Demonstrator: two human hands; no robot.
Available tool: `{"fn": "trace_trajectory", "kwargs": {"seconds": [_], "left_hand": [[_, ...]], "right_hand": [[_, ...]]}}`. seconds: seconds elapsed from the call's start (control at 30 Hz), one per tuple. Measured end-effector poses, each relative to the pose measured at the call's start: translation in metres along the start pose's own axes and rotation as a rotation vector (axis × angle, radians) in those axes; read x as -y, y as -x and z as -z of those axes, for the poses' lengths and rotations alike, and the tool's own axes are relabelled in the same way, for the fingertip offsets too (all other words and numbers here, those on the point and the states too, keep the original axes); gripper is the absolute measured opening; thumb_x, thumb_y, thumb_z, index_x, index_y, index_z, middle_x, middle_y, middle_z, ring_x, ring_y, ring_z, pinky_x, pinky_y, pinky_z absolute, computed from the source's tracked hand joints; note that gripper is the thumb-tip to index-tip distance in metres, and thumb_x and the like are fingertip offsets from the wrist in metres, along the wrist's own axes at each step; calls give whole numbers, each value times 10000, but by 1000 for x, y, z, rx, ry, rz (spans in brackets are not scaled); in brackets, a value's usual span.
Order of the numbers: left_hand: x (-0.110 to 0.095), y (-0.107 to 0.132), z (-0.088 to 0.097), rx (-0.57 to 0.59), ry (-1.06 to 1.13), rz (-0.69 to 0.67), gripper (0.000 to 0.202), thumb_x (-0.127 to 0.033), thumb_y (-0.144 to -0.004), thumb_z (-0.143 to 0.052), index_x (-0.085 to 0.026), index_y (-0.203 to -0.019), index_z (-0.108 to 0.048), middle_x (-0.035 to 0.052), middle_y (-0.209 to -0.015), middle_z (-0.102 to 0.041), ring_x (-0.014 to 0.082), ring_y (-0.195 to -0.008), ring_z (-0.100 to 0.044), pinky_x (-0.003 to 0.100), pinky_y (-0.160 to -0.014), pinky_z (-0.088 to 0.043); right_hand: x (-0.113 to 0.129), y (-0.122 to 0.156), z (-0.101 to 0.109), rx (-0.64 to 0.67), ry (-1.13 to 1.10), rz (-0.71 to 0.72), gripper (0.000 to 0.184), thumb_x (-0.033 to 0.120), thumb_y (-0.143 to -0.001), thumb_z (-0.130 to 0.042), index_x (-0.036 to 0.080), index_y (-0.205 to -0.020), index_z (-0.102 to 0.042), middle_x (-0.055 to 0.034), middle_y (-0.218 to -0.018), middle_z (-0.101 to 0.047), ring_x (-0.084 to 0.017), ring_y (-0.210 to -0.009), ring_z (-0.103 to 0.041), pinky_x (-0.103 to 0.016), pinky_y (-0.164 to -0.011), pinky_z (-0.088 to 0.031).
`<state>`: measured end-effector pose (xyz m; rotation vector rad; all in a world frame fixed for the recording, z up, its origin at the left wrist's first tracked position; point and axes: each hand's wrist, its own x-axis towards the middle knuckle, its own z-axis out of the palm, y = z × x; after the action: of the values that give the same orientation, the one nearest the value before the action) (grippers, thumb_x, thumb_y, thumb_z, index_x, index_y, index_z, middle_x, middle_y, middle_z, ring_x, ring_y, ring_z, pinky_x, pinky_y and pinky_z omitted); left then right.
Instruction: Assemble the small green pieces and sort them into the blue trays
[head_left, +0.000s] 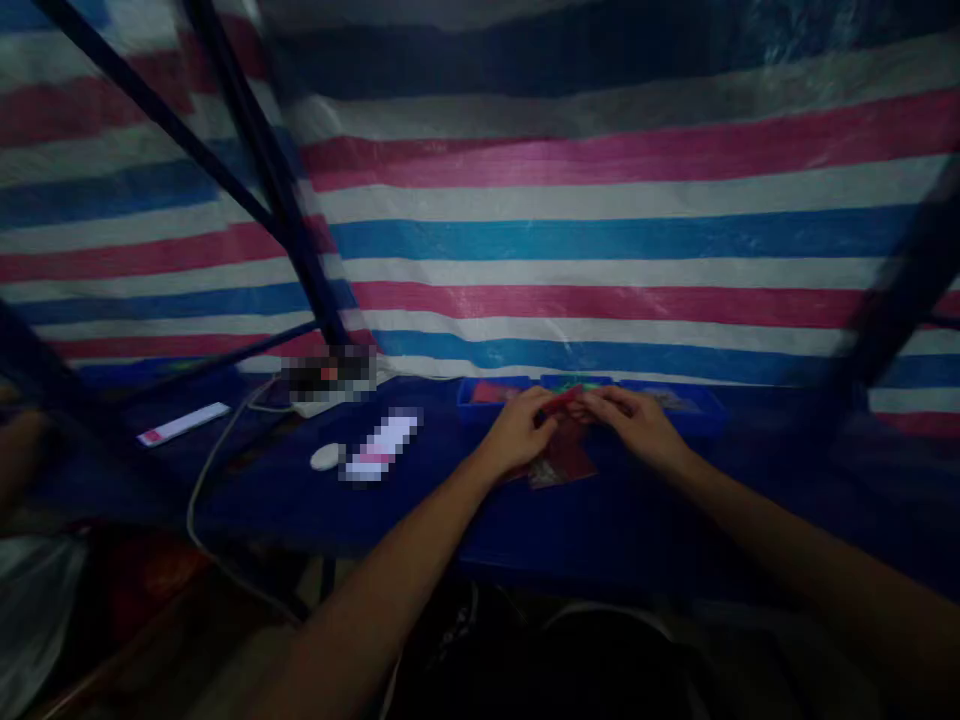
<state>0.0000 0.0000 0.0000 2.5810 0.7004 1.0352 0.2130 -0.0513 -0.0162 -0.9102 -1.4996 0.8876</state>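
Observation:
Over the blue table, my left hand [520, 432] and my right hand [639, 422] come close together. Both are closed, pinching a small red packet [564, 401] between the fingertips. It looks flat and thin, but the dim light hides what it contains. Just below the hands, flat red packets [574, 462] with a shiny, clear-looking part lie on the table. Behind my fingers stand blue trays: the left tray [463, 393] has red pieces in it, the middle tray [546, 381] something green, and the right tray [709, 403] greyish items partly covered by my right hand.
Left on the blue table [435, 510] lie a blurred-out phone-like panel [382, 446], a white round object [328, 457], and a power strip [334, 395] with a cable [196, 495]. Dark metal poles [251, 150] frame the striped sheet [600, 235]. Another person's hand [19, 440] is at far left.

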Motion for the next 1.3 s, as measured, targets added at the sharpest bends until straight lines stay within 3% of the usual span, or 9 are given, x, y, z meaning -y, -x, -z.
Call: {"fn": "trace_trajectory", "kwargs": {"seconds": [0.2, 0.3, 0.47, 0.67, 0.83, 0.93, 1.1, 1.2, 1.3], "left_hand": [[3, 1, 0, -58, 207, 95, 404, -161, -890, -581, -189, -1286, -656, 76, -1168, -727, 221, -1015, -679, 383, -924, -548], [5, 1, -3, -39, 338, 105, 406, -195, -914, -582, -194, -1316, -639, 85, -1196, -732, 227, -1031, -700, 385, -928, -562], [13, 1, -7, -24, 472, 158, 384, -243, -926, -625, -188, -1306, -627, 105, -1157, -751, 230, -1019, -729, 387, -918, -575], [20, 0, -8, 3, 556, 235, 364, -297, -943, -651, -191, -1288, -610, 107, -1090, -766, 217, -928, -745, 363, -834, -592], [18, -2, -5, -149, 343, 200, 239, -308, -889, -723, -178, -1076, -650, 78, -992, -734, 185, -872, -706, 329, -788, -576], [11, 0, -2, -84, 208, 131, 231, -383, -906, -703, -187, -1028, -693, 73, -1016, -726, 187, -892, -690, 330, -789, -569], [3, 5, -4, 38, 127, 47, 488, -457, -848, -765, -207, -1257, -675, 109, -1230, -696, 233, -1055, -667, 368, -890, -554], [6, 4, -4, 25, 59, 46, 318, -362, -946, -651, -193, -1211, -698, 99, -1160, -721, 232, -1043, -660, 388, -919, -528], [10, 1, -2, 0, 51, 93, 263, -298, -1004, -532, -175, -1140, -721, 86, -1045, -741, 211, -936, -666, 367, -860, -524]], "right_hand": [[-10, -4, 3, -203, 112, 54, 482, 495, -769, -830, 237, -1144, -674, -84, -1117, -736, -244, -1016, -701, -390, -899, -587], [-12, -4, 2, -150, 101, 23, 497, 451, -746, -849, 240, -1159, -670, -86, -1125, -740, -255, -1045, -706, -411, -920, -588], [-12, -3, 5, -118, 87, -27, 318, 437, -753, -833, 216, -949, -717, -62, -959, -770, -237, -885, -738, -420, -899, -592], [-13, -4, 7, -94, 30, -68, 335, 435, -741, -842, 212, -958, -717, -62, -993, -782, -236, -918, -747, -408, -925, -581], [-20, -9, 13, -206, 89, -41, 344, 449, -745, -832, 212, -947, -686, -57, -954, -772, -234, -870, -742, -383, -849, -591], [-20, -9, 15, -248, 114, -24, 336, 466, -750, -823, 219, -906, -658, -48, -933, -767, -230, -847, -736, -371, -818, -591], [-6, -2, 4, -15, 116, -46, 332, 524, -827, -750, 230, -981, -730, -46, -1005, -776, -240, -940, -734, -398, -909, -579], [0, -2, 0, 12, 31, -57, 379, 578, -890, -658, 226, -991, -757, -64, -1021, -776, -241, -937, -734, -417, -911, -591], [-3, -4, 2, -93, 25, -43, 392, 586, -853, -703, 218, -981, -743, -74, -975, -771, -235, -881, -730, -396, -831, -611]]}}
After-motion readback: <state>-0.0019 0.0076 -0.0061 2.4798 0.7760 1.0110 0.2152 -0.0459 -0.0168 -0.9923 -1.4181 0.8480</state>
